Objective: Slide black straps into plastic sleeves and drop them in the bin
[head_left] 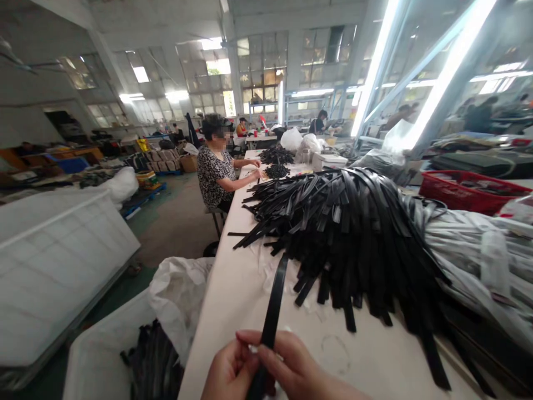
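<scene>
A single black strap (275, 297) rises from my two hands at the bottom centre, its far end near the edge of a big heap of black straps (353, 222). My left hand (231, 366) pinches the strap's near part from the left. From the right, my right hand (293, 361) holds it between thumb and fingers. A small pale bit shows between the fingertips, too small to name. The heap lies on the pale table (225, 300), with many strap ends hanging toward me.
A white bin (100, 355) with black straps and a white sack (179, 294) stands left of the table. A person (214, 166) sits further along its left edge. At right are wrapped pale straps (478, 244) and a red basket (466, 191).
</scene>
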Demonstrator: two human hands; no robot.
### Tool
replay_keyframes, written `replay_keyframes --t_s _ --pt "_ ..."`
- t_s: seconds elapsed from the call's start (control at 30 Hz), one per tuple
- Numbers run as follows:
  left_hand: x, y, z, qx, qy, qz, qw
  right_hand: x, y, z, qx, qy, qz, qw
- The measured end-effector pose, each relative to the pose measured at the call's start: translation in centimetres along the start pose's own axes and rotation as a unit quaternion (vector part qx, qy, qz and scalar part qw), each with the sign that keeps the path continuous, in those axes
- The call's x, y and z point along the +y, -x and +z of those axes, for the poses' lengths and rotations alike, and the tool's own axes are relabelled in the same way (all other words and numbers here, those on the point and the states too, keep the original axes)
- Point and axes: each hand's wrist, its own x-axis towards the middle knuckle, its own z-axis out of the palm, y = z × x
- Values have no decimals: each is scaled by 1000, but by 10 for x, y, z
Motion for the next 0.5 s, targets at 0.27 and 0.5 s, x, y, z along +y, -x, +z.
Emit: replay_keyframes --t_s 0.27,0.5 --pt "-5 15 3 -21 -12 -45 999 -18 -7 -15 97 -241 -13 966" --pt "7 6 10 -1 -18 28 999 0 17 5 -33 -9 -83 996"
